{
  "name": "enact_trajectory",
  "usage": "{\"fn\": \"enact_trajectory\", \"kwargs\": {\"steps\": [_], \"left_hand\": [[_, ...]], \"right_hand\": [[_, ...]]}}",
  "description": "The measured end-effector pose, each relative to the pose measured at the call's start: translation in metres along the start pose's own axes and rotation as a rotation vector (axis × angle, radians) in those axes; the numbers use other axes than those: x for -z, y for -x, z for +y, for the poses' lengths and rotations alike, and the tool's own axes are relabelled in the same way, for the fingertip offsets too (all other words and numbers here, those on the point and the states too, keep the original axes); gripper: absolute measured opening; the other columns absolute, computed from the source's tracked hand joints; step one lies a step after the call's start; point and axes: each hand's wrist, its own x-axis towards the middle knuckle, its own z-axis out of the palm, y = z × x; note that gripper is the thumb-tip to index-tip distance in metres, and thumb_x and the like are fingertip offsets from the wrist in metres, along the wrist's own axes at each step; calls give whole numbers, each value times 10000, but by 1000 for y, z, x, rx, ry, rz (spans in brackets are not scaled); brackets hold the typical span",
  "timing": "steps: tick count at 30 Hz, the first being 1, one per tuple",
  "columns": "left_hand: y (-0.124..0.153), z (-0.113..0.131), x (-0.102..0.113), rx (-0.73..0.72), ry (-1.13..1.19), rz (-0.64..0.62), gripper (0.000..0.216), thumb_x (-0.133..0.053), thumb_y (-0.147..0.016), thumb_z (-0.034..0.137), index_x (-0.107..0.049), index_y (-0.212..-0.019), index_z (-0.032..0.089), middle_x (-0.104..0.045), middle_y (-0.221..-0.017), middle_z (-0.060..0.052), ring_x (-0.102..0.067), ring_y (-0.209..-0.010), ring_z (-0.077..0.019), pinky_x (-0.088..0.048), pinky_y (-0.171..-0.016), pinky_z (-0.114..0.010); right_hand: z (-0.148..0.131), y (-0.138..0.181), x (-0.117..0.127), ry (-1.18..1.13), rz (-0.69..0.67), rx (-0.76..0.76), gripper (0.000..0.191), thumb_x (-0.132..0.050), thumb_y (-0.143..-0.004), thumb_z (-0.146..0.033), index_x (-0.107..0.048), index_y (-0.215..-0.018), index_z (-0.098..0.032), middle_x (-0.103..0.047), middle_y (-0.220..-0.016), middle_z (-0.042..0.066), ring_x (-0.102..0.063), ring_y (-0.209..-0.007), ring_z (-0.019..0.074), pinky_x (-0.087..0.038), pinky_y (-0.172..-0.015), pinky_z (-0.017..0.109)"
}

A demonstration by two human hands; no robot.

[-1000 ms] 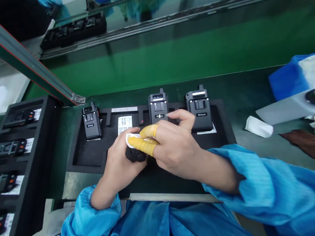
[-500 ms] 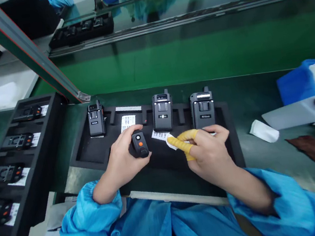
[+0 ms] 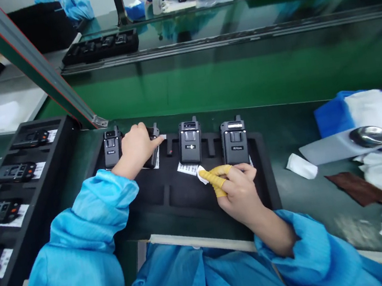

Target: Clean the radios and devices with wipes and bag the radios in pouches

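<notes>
- Left hand [image 3: 137,146] curls around a small black unit [image 3: 154,132], index finger extended, holding it upright in the foam tray's [image 3: 186,202] back row.
- Right hand [image 3: 238,191] pinches a white wipe [image 3: 201,176] and rests on the tray.
- Three matching units [image 3: 190,141] stand alongside; the front recesses look unfilled.

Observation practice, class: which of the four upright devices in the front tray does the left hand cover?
The second device from left; left hand hides its middle.
</notes>
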Motion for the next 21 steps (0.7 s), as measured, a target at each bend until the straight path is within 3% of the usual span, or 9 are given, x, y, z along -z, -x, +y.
{"fn": "enact_trajectory", "kwargs": {"steps": [3,6,9,12,17,21], "left_hand": [[7,-12,3,-34,-23,80,496,-535,-848,486,-545,-1158,99,-591,-1130,-199,-604,-1036,-368,-481,-848,-448],[12,-36,6,66,-69,185,547,-549,-841,465,-482,-1264,125,-525,-1214,-221,-541,-1120,-405,-467,-873,-489],[12,-60,3,239,-59,130,679,-626,-778,467,-423,-1321,112,-492,-1232,-262,-529,-1119,-448,-471,-853,-528],[7,-75,-4,307,10,23,759,-663,-740,462,-376,-1357,124,-525,-1209,-256,-556,-1108,-434,-475,-869,-516],[13,-86,-2,277,171,88,648,-721,-646,377,-491,-1193,117,-624,-1071,-174,-597,-1050,-377,-488,-885,-485],[46,-89,1,145,456,209,556,-714,-579,280,-543,-1097,171,-612,-1071,-82,-609,-1011,-283,-507,-889,-417]], "right_hand": [[0,0,0,0,18,-2,248,-457,-669,-7,-630,-670,-185,-637,-736,20,-567,-682,127,-334,-771,339],[1,0,0,-7,9,7,234,-465,-685,-18,-632,-667,-181,-642,-734,25,-576,-688,128,-343,-772,338],[1,0,0,-28,-12,4,236,-477,-724,-30,-650,-719,-190,-651,-756,19,-589,-714,129,-345,-777,339],[2,1,-1,-43,-7,-3,232,-484,-748,-41,-650,-723,-203,-653,-760,11,-586,-712,130,-345,-776,343],[5,5,-3,-55,-3,-24,242,-491,-744,-37,-670,-744,-200,-658,-765,15,-581,-709,132,-348,-766,346],[2,1,-1,-84,-29,-31,306,-476,-753,-31,-708,-810,-222,-656,-770,13,-585,-726,131,-346,-761,348]]}}
